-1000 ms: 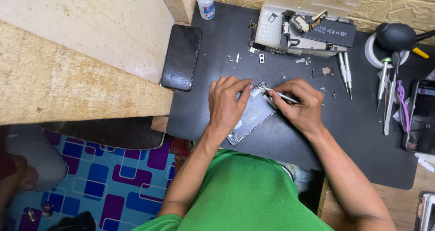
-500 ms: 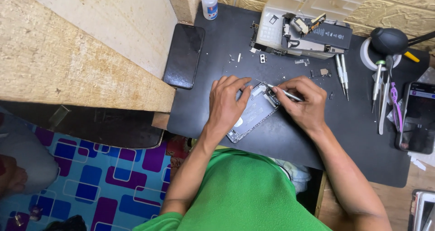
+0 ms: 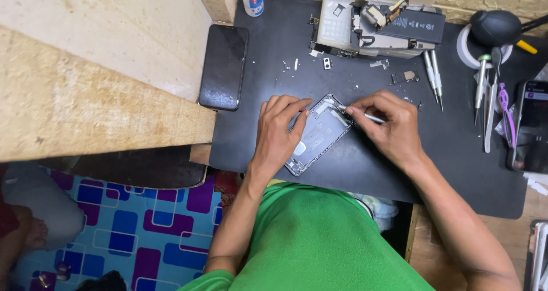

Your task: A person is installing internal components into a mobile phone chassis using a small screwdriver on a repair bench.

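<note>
Opened phone housing point(image 3: 317, 137) found lying tilted on the black work mat point(image 3: 274, 74), near its front edge, inner side up. Pinned along its left side by the left hand point(image 3: 278, 132), fingers spread flat and pressing, not curled around anything. Slim metal tool point(image 3: 365, 117) pinched in the closed fingers of the right hand point(image 3: 388, 125), tip set at the housing's upper right corner. Judged sound practice for this step: housing kept flat and steady, tool held low and light, force kept off the thin rim. Loose screws and small plates point(image 3: 325, 63) noted scattered just beyond the housing; risk of losing parts. Removed display point(image 3: 224, 66) laid face up at the mat's left edge, well apart. Two screwdrivers point(image 3: 432, 77) and a parts tray point(image 3: 371, 22) lying further back
</note>
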